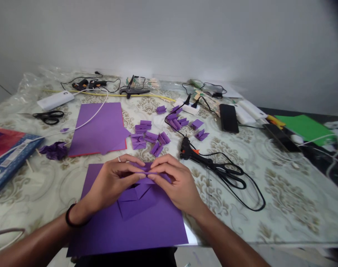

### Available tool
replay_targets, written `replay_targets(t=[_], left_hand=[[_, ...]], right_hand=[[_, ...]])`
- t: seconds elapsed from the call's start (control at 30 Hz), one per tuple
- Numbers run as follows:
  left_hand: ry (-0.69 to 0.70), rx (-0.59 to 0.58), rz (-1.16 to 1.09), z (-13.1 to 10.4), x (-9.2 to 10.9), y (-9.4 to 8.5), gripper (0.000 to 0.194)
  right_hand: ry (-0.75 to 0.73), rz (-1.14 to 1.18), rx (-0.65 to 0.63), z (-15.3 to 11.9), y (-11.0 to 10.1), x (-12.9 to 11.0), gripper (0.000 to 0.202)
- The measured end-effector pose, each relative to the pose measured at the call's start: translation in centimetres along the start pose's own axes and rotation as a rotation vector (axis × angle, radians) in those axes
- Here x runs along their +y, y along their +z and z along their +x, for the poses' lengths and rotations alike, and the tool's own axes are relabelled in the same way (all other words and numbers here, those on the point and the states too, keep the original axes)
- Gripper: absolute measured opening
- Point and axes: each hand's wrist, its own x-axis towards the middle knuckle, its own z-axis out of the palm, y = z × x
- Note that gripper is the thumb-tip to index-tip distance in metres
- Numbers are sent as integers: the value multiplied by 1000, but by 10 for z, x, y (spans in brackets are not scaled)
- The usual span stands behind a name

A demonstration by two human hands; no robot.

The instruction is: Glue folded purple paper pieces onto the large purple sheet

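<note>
Between the fingertips of both hands is a folded piece of purple paper (157, 178), pinched along a crease. My left hand (117, 181), with a ring and a dark wristband, grips its left part. From the other side my right hand (176, 181) presses the same fold, its thumb and fingers closed. Below them lies a large purple sheet (107, 233), with other purple folded pieces (137, 202) resting on it. Several small folded purple paper pieces (151, 137) are spread just beyond my hands.
A black glue gun (189, 150) and scissors (232, 176) lie at right with a looping cord. More scissors (50, 116), crumpled purple paper (54, 150) and a purple sheet stack (99, 126) are at left. Behind stand a power strip (187, 106) and a phone (229, 118).
</note>
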Motion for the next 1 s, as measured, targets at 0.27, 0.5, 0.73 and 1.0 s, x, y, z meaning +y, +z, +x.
replay_targets(t=[0.27, 0.5, 0.73, 1.0], left_hand=[[11, 16, 37, 1, 1, 2, 9], [27, 35, 31, 1, 2, -3, 13], [-38, 67, -104, 1, -7, 3, 23], [-47, 35, -169, -5, -8, 12, 31]], right_hand=[[11, 7, 16, 0, 3, 1, 9], [49, 73, 23, 0, 2, 4, 6], [94, 8, 168, 1, 5, 8, 14], [50, 18, 77, -1, 8, 10, 5]])
